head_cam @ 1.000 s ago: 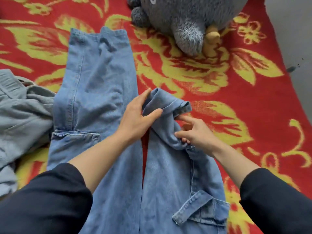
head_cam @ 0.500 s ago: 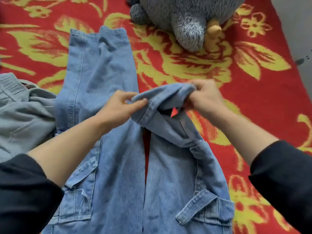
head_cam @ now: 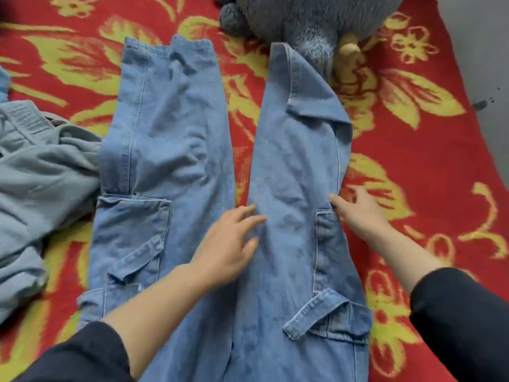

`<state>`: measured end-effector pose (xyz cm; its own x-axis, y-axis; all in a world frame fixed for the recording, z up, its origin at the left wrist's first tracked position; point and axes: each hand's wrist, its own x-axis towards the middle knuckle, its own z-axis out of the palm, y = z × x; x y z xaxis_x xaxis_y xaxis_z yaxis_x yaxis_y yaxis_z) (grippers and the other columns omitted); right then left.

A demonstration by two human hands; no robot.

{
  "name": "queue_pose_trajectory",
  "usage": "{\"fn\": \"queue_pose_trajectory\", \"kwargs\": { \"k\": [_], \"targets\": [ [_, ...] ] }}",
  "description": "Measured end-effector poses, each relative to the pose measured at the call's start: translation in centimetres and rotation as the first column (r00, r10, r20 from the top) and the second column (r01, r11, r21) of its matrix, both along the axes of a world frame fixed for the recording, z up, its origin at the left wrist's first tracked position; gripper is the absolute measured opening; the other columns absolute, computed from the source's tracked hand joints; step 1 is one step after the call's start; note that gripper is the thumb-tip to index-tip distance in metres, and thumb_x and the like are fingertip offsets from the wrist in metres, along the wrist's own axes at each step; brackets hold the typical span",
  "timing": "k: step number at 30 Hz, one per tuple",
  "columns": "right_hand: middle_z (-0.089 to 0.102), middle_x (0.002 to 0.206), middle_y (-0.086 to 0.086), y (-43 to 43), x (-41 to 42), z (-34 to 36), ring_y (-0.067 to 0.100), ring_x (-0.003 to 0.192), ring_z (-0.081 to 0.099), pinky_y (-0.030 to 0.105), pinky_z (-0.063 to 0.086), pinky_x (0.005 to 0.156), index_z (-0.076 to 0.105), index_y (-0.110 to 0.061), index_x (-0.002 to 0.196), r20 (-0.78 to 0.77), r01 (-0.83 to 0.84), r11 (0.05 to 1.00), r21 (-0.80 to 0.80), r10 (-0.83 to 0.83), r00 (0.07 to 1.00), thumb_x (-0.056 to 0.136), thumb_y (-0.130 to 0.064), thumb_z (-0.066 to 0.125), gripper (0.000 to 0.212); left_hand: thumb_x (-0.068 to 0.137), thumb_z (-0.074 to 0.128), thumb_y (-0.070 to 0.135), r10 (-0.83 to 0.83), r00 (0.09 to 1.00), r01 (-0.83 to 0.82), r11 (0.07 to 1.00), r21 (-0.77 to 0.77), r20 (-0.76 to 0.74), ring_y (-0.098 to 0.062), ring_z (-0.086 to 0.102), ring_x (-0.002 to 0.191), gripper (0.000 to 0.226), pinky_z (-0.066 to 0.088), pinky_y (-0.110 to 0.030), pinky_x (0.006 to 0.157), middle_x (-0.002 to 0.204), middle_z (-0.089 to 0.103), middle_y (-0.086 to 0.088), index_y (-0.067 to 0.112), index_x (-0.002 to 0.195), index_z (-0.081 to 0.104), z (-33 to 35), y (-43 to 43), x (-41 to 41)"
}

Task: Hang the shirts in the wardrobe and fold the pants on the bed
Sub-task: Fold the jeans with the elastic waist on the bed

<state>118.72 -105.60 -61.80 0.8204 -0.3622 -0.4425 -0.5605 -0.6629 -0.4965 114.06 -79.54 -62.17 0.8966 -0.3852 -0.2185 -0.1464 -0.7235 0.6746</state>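
Observation:
A pair of light-blue denim cargo pants [head_cam: 176, 150] lies flat on the bed, both legs stretched away from me. The right leg's hem [head_cam: 316, 106] has a corner folded over. My left hand [head_cam: 228, 244] rests with straight fingers on the inner edge of the right leg. At that leg's outer seam, my right hand [head_cam: 358, 209] lies flat with its fingers spread on the cloth and the bedspread.
The bed carries a red bedspread with yellow flowers [head_cam: 429, 150]. A grey plush toy [head_cam: 311, 20] sits at the far edge, touching the right leg's hem. A crumpled pale blue-grey garment [head_cam: 41, 172] lies to the left of the pants. Grey floor [head_cam: 479, 51] shows at right.
Both hands held the bunched right leg's hem, pulled it away from me and let go. The leg now lies stretched out, and the hands have come back to its middle.

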Motion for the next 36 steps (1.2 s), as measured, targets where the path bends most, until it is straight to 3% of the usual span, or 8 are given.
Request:
{"fn": "queue_pose_trajectory", "kwargs": {
  "k": [3, 11, 16, 21, 27, 33, 35, 36],
  "targets": [
    [0.052, 0.079, 0.009, 0.2, -4.9, -2.0, 0.025, 0.08, 0.046, 0.034, 0.035, 0.069, 0.054, -0.019, 0.07, 0.078, 0.059, 0.995, 0.08, -0.065, 0.995, 0.089, -0.048, 0.057, 0.035, 0.097, 0.041, 0.035, -0.112, 0.993, 0.12, 0.964, 0.236, -0.048, -0.015, -0.003, 0.147, 0.059, -0.006, -0.035, 0.117, 0.16, 0.0, 0.005, 0.033, 0.15, 0.016, -2.4, -0.5, -5.4],
    [0.056, 0.091, -0.001, 0.4, -13.9, -0.9, 0.01, 0.073, 0.051, 0.029, 0.035, 0.054, 0.049, -0.013, 0.101, -0.176, 0.113, 0.991, 0.066, -0.1, 0.979, 0.081, -0.044, 0.069, 0.042, 0.096, 0.033, 0.03, -0.053, 0.993, 0.09, 0.917, 0.389, -0.106, -0.021, -0.018, 0.145, 0.066, -0.016, -0.045, 0.113, 0.159, -0.014, -0.001, 0.022, 0.152, 0.001, -0.9, -4.7, -17.7],
    [0.068, 0.1, 0.009, -0.1, -17.6, 0.7, 0.027, 0.094, 0.064, 0.036, 0.049, 0.078, 0.063, -0.006, 0.104, -0.156, 0.175, 0.978, 0.112, -0.156, 0.975, 0.081, -0.043, 0.07, 0.045, 0.099, 0.032, 0.038, -0.022, 0.984, 0.078, 0.945, 0.317, -0.175, -0.024, -0.023, 0.143, 0.07, -0.015, -0.042, 0.114, 0.156, -0.024, -0.007, 0.022, 0.15, -0.013, -0.5, -7.2, -27.2],
    [0.066, 0.083, 0.001, -0.4, -20.3, 1.8, 0.019, 0.081, 0.062, 0.032, 0.047, 0.071, 0.065, -0.012, 0.093, -0.081, 0.126, 0.974, 0.189, -0.112, 0.99, 0.085, -0.029, 0.069, 0.02, 0.072, 0.067, 0.057, -0.083, 0.987, 0.125, 0.938, 0.323, -0.14, -0.036, 0.032, 0.137, 0.086, 0.029, -0.053, 0.111, 0.149, 0.032, -0.022, 0.008, 0.14, 0.045, 0.4, -10.5, -35.8],
    [0.062, 0.078, -0.002, 1.4, -20.3, 3.4, 0.022, 0.079, 0.058, 0.031, 0.042, 0.064, 0.06, -0.018, 0.081, 0.037, -0.06, 0.996, -0.062, 0.063, 0.997, 0.081, -0.03, 0.061, 0.012, 0.092, 0.046, 0.044, 0.053, 0.935, 0.149, 0.838, 0.525, -0.35, -0.046, -0.04, 0.128, 0.098, -0.024, -0.064, 0.098, 0.141, -0.04, -0.028, -0.005, 0.141, -0.024, -0.7, -13.9, -37.1],
    [0.057, 0.08, 0.001, 4.6, -19.9, 5.4, 0.028, 0.078, 0.053, 0.038, 0.041, 0.062, 0.054, -0.014, 0.082, 0.067, -0.11, 0.99, -0.092, 0.117, 0.991, 0.079, -0.022, 0.056, 0.009, 0.085, 0.036, 0.003, 0.191, 0.806, -0.166, 0.981, 0.095, -0.561, -0.028, 0.01, 0.146, 0.061, 0.014, -0.043, 0.116, 0.156, 0.019, -0.015, 0.003, 0.145, 0.029, 1.6, -11.3, -35.6],
    [0.048, 0.073, -0.001, 6.1, -18.9, 6.5, 0.029, 0.074, 0.047, 0.037, 0.035, 0.057, 0.042, -0.018, 0.073, 0.057, -0.148, 0.98, -0.137, 0.157, 0.986, 0.077, -0.019, 0.053, 0.012, 0.077, 0.039, 0.001, 0.195, 0.677, -0.409, 0.901, -0.143, -0.71, -0.02, 0.057, 0.09, 0.034, 0.042, -0.029, 0.075, 0.086, 0.064, 0.001, 0.023, 0.086, 0.064, 3.6, -7.5, -34.4],
    [0.046, 0.073, 0.0, 7.3, -18.2, 7.3, 0.029, 0.075, 0.045, 0.036, 0.033, 0.056, 0.038, -0.019, 0.072, 0.056, -0.169, 0.971, -0.168, 0.18, 0.982, 0.077, -0.017, 0.051, 0.014, 0.072, 0.041, 0.002, 0.21, 0.634, -0.49, 0.854, -0.176, -0.744, -0.013, 0.047, 0.06, 0.026, 0.033, -0.027, 0.056, 0.056, 0.048, 0.009, 0.022, 0.058, 0.049, 4.5, -5.2, -34.1]
  ]
}}
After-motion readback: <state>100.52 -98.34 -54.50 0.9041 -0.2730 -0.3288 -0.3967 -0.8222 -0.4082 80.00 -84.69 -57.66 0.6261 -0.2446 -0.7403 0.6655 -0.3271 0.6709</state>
